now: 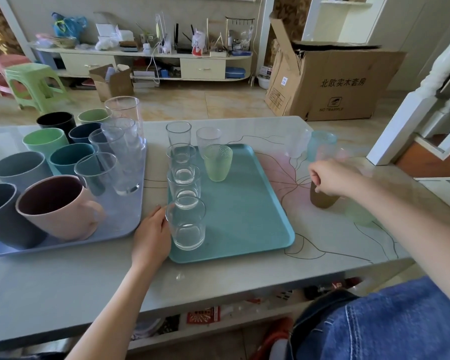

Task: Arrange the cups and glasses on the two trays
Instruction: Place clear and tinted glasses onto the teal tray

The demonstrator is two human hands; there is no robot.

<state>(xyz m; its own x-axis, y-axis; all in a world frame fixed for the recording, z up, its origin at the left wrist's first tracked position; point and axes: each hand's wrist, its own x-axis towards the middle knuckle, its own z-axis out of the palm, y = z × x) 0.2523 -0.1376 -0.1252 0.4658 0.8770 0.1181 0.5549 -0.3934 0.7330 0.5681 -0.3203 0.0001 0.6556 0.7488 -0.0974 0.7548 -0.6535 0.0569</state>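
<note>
Glossy marble-patterned table (63,281). Rectangular teal plastic tray (250,211): four smooth clear glasses along its left edge, the nearest clear cylindrical tumbler (186,224) gripped by left hand (152,237). Right of tray, right hand (330,178) grasps a brown cup (322,200).

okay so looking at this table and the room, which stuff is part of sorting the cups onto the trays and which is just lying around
Part of the job:
teal tray
lavender tray
clear glass in the left hand
brown cup under the right hand
green dotted cup
pink mug

Just lying about:
cardboard box
green stool
</note>
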